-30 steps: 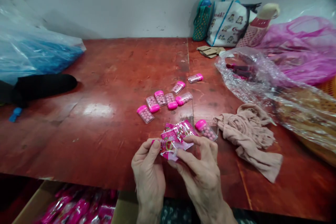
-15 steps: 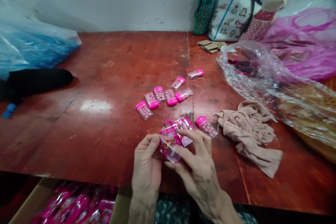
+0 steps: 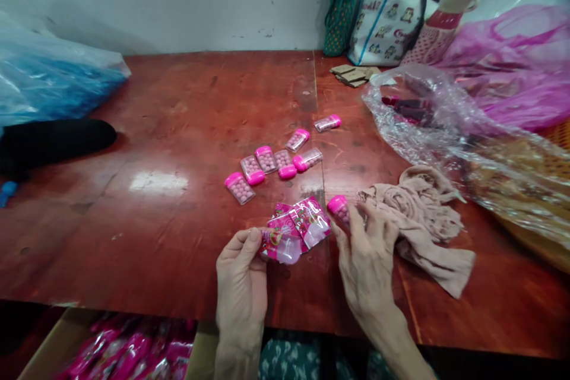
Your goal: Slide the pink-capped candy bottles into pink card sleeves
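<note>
My left hand pinches a small pink printed plastic sleeve with a clear end between thumb and fingers. More flat printed sleeves lie overlapping on the table just beyond it. To the right, my right hand reaches over a small clear container of pink candy balls with a pink cap. Its fingers are apart and partly cover the container; whether they grip it is unclear. Several similar candy containers lie further back in a loose group.
A beige cloth lies right of my right hand, near crumpled clear plastic. Bags stand against the wall. A blue-filled plastic bag and a black roll-shaped thing are at left. Below the table edge, a box holds pink packets.
My right hand has let go of the sleeve and moved right onto the nearest candy container. My left hand still holds the sleeve. The view has shifted slightly.
</note>
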`<action>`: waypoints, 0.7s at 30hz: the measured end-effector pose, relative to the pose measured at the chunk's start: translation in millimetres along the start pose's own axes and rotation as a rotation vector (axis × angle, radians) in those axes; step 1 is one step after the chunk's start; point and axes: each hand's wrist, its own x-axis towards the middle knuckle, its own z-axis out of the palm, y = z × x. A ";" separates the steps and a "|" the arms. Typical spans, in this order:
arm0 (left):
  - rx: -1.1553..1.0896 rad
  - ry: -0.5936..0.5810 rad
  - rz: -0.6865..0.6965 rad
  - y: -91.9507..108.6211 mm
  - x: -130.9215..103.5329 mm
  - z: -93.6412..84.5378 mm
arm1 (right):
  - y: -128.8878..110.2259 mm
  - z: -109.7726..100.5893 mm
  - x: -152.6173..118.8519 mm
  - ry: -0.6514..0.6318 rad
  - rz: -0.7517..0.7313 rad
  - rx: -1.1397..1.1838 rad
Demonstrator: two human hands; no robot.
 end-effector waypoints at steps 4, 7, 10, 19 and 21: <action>0.012 0.020 0.051 -0.2 -1.1 2.4 | 10.6 11.8 1.4 -0.091 -0.002 -0.107; 0.050 0.024 0.119 -0.3 -0.7 2.7 | 13.0 12.3 1.6 -0.080 -0.023 -0.071; 0.069 0.040 0.161 -0.9 0.2 2.2 | 11.8 5.7 2.3 -0.065 -0.004 0.056; 0.031 0.109 0.263 -4.8 1.5 2.4 | -16.6 -30.8 -7.4 -0.244 0.137 0.635; 0.044 0.109 0.275 -5.4 0.3 3.3 | -22.4 -32.0 -9.7 -0.259 0.096 0.664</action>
